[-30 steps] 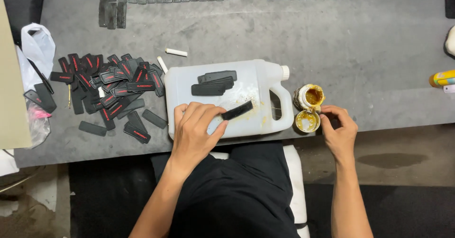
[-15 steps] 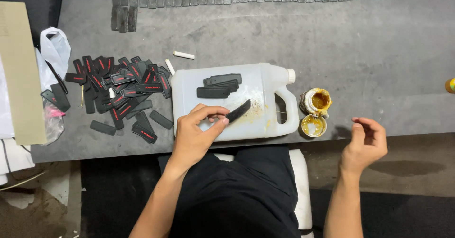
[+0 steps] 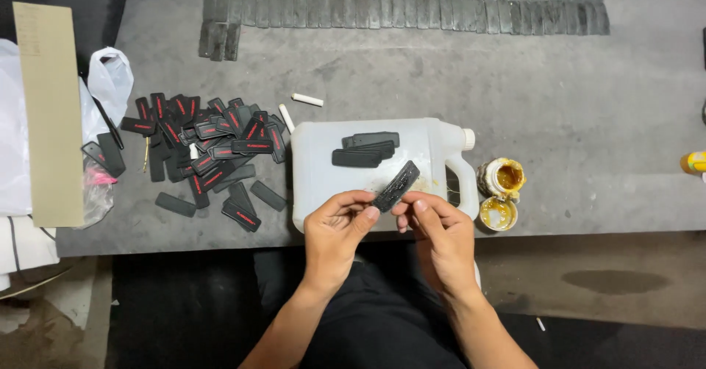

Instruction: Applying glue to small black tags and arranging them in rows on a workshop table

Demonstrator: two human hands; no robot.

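Right hand leaves glue pots, now joins left hand; fingers of both pinch black strip above white jug. Gluing pauses; strip handled two-handed.

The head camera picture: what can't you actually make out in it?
- Black strip: the end pinched between left hand and right hand is covered by fingers.
- Yellow object: cut off by the right edge.
- Open tin: yellowish contents, kind unclear.
- Pile of black tags: red marks too small to read.
- White bag: contents hidden, partly behind cardboard.
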